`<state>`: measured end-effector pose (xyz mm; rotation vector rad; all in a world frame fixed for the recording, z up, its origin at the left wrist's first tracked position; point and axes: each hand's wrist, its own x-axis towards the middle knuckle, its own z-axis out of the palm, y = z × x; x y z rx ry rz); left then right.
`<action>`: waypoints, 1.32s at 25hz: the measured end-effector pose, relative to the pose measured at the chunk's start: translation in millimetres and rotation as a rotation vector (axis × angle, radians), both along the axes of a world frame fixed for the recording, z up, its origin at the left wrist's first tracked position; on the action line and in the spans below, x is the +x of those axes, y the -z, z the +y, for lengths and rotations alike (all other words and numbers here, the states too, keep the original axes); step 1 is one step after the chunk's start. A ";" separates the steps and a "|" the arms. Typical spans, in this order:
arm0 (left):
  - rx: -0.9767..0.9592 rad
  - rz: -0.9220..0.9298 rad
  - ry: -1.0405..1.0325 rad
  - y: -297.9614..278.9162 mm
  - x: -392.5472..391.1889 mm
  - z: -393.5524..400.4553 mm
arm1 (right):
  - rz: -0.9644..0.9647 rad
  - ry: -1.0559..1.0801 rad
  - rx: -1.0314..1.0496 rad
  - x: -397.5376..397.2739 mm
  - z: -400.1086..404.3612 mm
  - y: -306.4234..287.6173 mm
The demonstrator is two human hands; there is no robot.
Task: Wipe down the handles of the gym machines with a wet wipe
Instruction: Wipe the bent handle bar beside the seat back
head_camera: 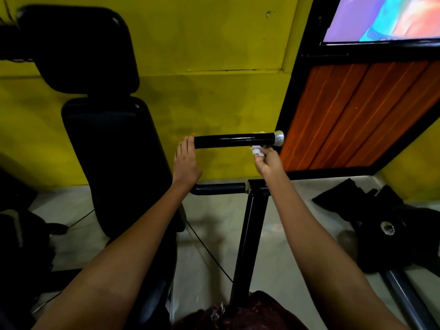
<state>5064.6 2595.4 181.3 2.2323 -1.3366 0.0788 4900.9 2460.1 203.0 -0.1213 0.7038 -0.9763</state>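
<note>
Left hand point(187, 160) raised to the near end of the upper handle point(234, 141), fingers fairly straight and together, fingertips touching or curling just over that end; whether anything is truly gripped, hard to tell; right hand point(267, 160) just below the far end of the same handle, fingers pinching a crumpled white wet wipe point(257, 150) pressed against the underside of the bar, a scrap of white also peeking over the top of it.

Handle glossy black, smooth, cylindrical, with a streak of light along its length; capped at the right end with a dull silver knob point(279, 140); long axis lying nearly level, running left to right across the view, capped end pointing right toward the orange slatted panel point(352, 115); held in front of the yellow wall point(214, 44), roughly mid-frame, above a second, lower handle point(220, 188).

Lower handle matte black, also level and parallel to the upper one, joined at its right end to a black upright post point(247, 239); black padded seat back point(114, 158) to the left, headrest pad point(78, 48) above it; dark cloth and a weight plate point(388, 231) on the pale floor at right; bright screen point(385, 17) at upper right.
</note>
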 end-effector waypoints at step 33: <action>0.094 0.018 -0.017 -10.8 -1.3 6.1 | 0.253 -0.336 -0.164 42.8 22.5 29.1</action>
